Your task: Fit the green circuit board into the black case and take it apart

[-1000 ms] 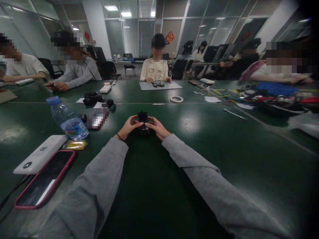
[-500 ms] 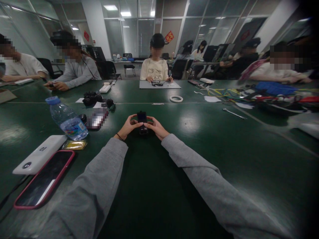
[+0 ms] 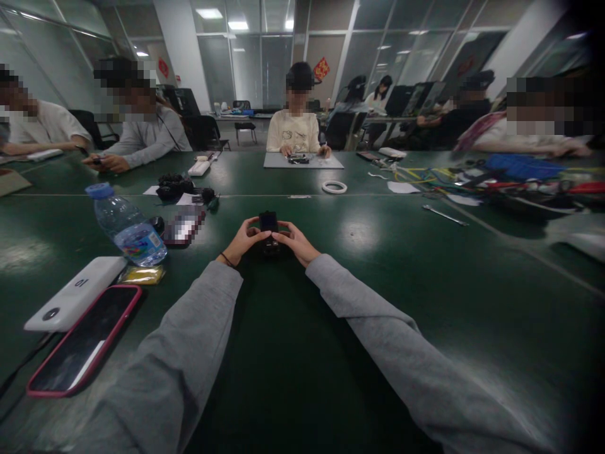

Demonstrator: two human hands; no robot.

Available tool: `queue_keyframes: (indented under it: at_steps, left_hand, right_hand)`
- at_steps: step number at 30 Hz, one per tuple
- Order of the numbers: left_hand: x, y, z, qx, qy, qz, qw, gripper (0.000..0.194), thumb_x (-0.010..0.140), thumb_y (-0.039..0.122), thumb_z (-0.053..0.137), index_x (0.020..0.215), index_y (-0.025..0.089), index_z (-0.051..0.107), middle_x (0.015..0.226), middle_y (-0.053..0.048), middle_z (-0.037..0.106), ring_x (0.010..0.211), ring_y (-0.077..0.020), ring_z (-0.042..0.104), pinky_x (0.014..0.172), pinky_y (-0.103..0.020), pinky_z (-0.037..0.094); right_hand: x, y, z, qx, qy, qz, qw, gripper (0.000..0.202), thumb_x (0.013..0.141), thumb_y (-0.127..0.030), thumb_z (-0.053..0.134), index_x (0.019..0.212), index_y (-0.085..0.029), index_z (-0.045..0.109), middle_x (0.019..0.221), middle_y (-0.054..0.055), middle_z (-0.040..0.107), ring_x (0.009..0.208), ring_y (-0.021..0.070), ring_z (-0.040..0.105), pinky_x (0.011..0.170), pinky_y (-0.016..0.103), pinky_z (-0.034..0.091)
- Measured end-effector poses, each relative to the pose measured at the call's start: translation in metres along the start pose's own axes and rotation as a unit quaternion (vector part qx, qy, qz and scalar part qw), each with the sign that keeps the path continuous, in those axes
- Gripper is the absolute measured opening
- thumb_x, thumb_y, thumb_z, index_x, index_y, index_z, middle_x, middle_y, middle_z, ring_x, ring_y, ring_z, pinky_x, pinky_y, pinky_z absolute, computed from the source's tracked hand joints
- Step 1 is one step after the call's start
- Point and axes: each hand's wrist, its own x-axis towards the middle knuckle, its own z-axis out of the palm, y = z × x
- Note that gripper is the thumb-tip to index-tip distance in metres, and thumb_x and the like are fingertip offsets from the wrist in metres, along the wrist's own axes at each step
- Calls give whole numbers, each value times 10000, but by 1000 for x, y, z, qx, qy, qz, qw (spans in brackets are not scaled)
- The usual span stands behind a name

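Note:
A small black device (image 3: 268,222) with a dark square panel at its top stands on the green table (image 3: 293,353), between my two hands. My left hand (image 3: 243,241) grips it from the left, index finger at the upper edge and thumb on the front. From the right, my right hand (image 3: 297,243) holds it the same way, and the two thumbs nearly meet below the panel. Small light marks show on the device's lower part. Fingers behind it are hidden.
To the left are a water bottle (image 3: 130,230), a white power bank (image 3: 78,293), a red-edged phone (image 3: 87,340) and a yellow packet (image 3: 143,275). Farther off lie a tape ring (image 3: 334,187), a wrench (image 3: 445,215) and tangled cables (image 3: 439,180). People sit around the table.
The device's upper panel looks tilted very slightly differently between my fingers. Both hands have stayed almost in place.

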Motion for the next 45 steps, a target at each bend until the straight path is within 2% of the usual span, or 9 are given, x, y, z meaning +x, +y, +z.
queue_keyframes:
  at_steps: [5, 8, 11, 15, 20, 25, 33, 37, 45]
  left_hand:
    - [2, 0, -1, -19, 20, 1, 1000, 586, 728, 473, 668, 1212, 188, 500, 1051, -86, 649, 1003, -217, 600, 898, -379, 435]
    - [4, -2, -3, -6, 51, 11, 999, 552, 779, 530, 585, 1214, 200, 505, 1117, -95, 651, 1138, -233, 542, 965, -396, 369]
    - [5, -3, -5, 2, 60, 13, 998, 541, 798, 548, 545, 1216, 208, 501, 1173, -96, 635, 1215, -231, 488, 998, -400, 318]
    - [5, -2, -3, 1, 79, 15, 997, 521, 784, 538, 566, 1189, 214, 519, 1234, -84, 598, 1221, -224, 477, 992, -375, 326]
    - [5, -3, -2, -21, 68, 20, 997, 523, 756, 470, 637, 1178, 183, 521, 1194, -95, 617, 1170, -201, 517, 1006, -358, 343]
    - [8, -7, -4, -46, 36, 33, 998, 520, 722, 394, 691, 1155, 151, 537, 1143, -101, 639, 1089, -186, 572, 1015, -366, 370]
    - [10, -12, -4, -11, 16, 33, 999, 467, 727, 337, 689, 1133, 145, 561, 1134, -102, 638, 1084, -193, 576, 1023, -391, 384]
    - [12, -16, -6, 4, 13, 44, 999, 465, 703, 299, 710, 1117, 145, 566, 1115, -96, 637, 1073, -195, 580, 1018, -400, 395]
    - [13, -17, -9, 19, 9, 53, 998, 468, 724, 328, 689, 1135, 141, 564, 1142, -110, 626, 1084, -191, 573, 1016, -394, 401]
  right_hand:
    - [2, 1, -3, -34, 41, -12, 999, 613, 712, -464, 719, 1217, -234, 460, 977, 44, 594, 967, 214, 558, 898, 399, 436]
    - [2, -6, -9, -176, 102, -93, 975, 610, 743, -425, 688, 1264, -227, 437, 1065, 76, 562, 999, 243, 518, 901, 422, 415]
    - [-4, -17, -12, -414, 135, -197, 879, 597, 775, -307, 646, 1319, -227, 414, 1170, 107, 508, 1081, 299, 434, 941, 477, 350]
    - [-14, -22, -9, -610, 70, -232, 754, 592, 796, -155, 575, 1351, -252, 395, 1157, 115, 481, 1110, 319, 375, 920, 474, 330]
    - [-21, -18, -2, -677, 21, -235, 697, 534, 805, -86, 564, 1295, -273, 461, 1163, 109, 454, 1128, 295, 358, 910, 425, 338]
    - [-25, -16, 1, -639, 63, -251, 724, 500, 902, -376, 526, 1350, -203, 389, 1196, 129, 456, 1128, 293, 372, 913, 429, 360]
    - [-14, -1, -13, -541, 209, -225, 783, 433, 933, -397, 432, 1288, -150, 421, 1140, 130, 512, 1067, 275, 460, 902, 443, 404]
    - [-7, 10, -23, -483, 157, -171, 844, 454, 888, -472, 526, 1227, -178, 456, 1103, 107, 545, 999, 248, 530, 870, 421, 442]
    - [-7, 10, -24, -505, 77, -170, 843, 538, 747, -368, 735, 1185, -213, 463, 1083, 91, 551, 1009, 267, 526, 863, 450, 446]
